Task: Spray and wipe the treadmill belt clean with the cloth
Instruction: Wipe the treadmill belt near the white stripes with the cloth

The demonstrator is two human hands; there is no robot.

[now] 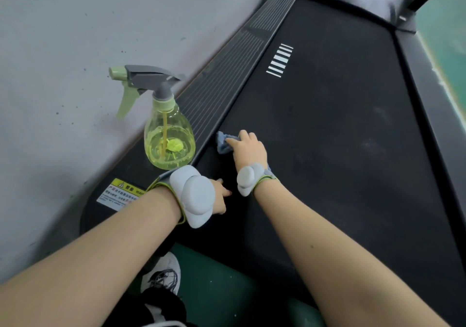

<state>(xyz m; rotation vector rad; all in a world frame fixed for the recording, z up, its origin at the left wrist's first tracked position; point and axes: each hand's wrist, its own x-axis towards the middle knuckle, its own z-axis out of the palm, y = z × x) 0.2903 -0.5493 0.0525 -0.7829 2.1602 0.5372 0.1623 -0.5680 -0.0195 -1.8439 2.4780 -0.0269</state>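
Far left, the spray bottle (167, 135) stands upright on the ribbed side rail (227, 74), untouched. It is clear yellow-green plastic, about a third full of liquid, with a pale green trigger and grey nozzle head. Just below it there's a yellow-and-white warning sticker (121, 193) on the smooth black end cap.

Moving in, the left hand (220, 195) is half hidden behind a padded grey wrist unit (191, 195). Its visible fingers lie stretched on the belt's near edge, released and holding nothing, apparently bracing.

Now the action: the cloth (223, 142), a small soft blue-grey rag, is bunched up against the belt right beside the left rail. The right hand (248, 150) is grasping it, fingers curled over the wad and pressing down. So this looks like the wiping step, worked at the belt's left margin.

To the right, the belt (340, 150) stretches away, matte black and finely textured, with pale dusty smudges towards its right side and white stripes (280, 60) printed further up. Most of it seems unwiped. The next move likely calls for firm, flat strokes sweeping rightward across those smudges, and perhaps the bottle again for more spray.
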